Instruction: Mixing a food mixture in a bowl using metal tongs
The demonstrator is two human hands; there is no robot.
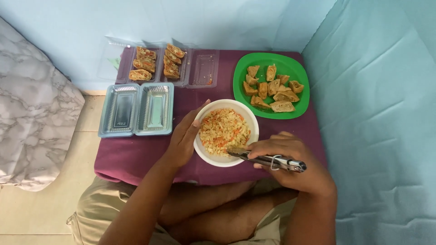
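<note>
Where tongs (pixel 265 159) enter the bowl (pixel 206 152), their tips are hidden.

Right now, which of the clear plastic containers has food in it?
The far container, at the table's back edge, holds filled rolls. The nearer container, left of the white bowl, holds nothing.

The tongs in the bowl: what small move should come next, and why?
Probably close the tongs on a pinch of the filling: the right hand has their tips in the white bowl, the left hand steadies its rim.
</note>
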